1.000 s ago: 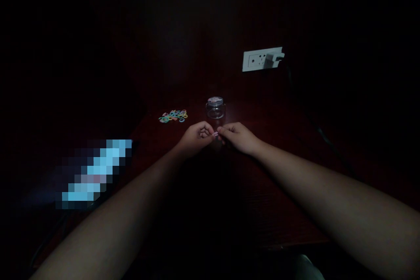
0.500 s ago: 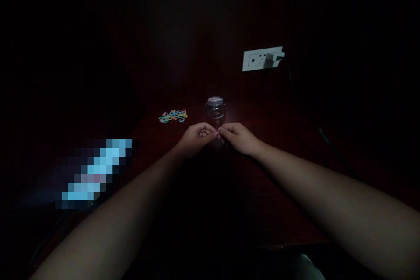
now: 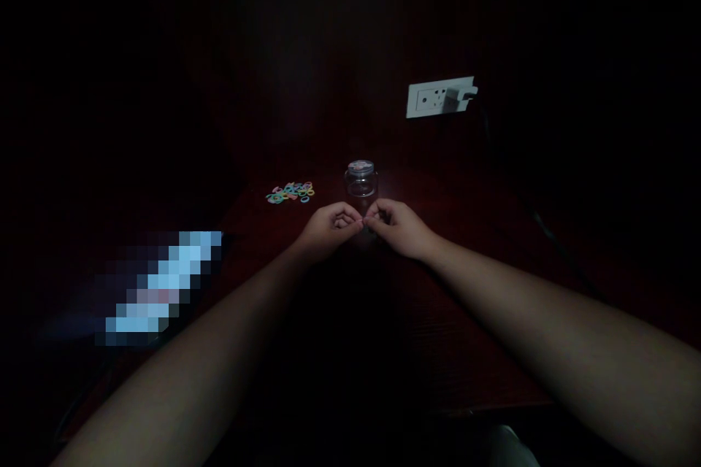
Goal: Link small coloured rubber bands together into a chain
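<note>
- Head view: the left hand (image 3: 331,230) is reaching in from the near left, its thumb and index finger closing in a narrow pinch.
- The right hand (image 3: 399,228) is mirroring it from the near right, thumb and index finger also pinching, the fingertips of both hands meeting.
- A small pink item (image 3: 364,221) is sitting between those fingertips, mostly hidden; its shape is staying too small and dark to tell.
- A clear jar (image 3: 361,184) is standing upright just beyond the hands, its patterned lid (image 3: 361,166) resting on top.
- A loose pile of coloured rings (image 3: 290,193) is lying left of the jar, on the far side of the left hand.
- The dark red table (image 3: 465,336) is stretching beneath everything.
- A blurred, glowing screen (image 3: 178,273) is shining at the left, beside the left forearm.
- A white wall socket (image 3: 426,100) is showing at the far right, a plug (image 3: 458,96) filling its right end.
</note>
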The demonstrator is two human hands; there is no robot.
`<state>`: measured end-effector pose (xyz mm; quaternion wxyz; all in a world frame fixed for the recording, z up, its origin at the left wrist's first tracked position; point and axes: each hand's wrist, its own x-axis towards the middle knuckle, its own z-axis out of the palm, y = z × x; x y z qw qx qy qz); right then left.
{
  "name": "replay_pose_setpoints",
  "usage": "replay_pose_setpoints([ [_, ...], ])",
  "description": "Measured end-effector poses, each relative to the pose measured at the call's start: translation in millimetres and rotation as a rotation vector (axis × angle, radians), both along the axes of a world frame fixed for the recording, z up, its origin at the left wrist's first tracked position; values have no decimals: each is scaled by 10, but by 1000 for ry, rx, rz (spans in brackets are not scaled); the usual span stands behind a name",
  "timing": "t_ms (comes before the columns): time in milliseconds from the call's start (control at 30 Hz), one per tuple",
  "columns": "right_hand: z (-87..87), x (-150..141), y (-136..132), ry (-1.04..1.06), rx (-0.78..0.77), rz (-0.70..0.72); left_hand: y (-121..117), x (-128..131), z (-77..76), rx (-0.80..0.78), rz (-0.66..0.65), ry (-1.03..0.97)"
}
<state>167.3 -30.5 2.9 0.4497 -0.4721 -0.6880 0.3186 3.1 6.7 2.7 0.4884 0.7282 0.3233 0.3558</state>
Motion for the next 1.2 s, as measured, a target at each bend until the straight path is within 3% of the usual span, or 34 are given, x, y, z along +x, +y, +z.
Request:
replay_pose_setpoints([
  [400, -4, 11, 9, -6, 50, -2, -6, -18, 21, 46, 56, 53],
  [1200, 29, 18, -18, -31, 86, -18, 4, -22, 0, 56, 45, 96],
])
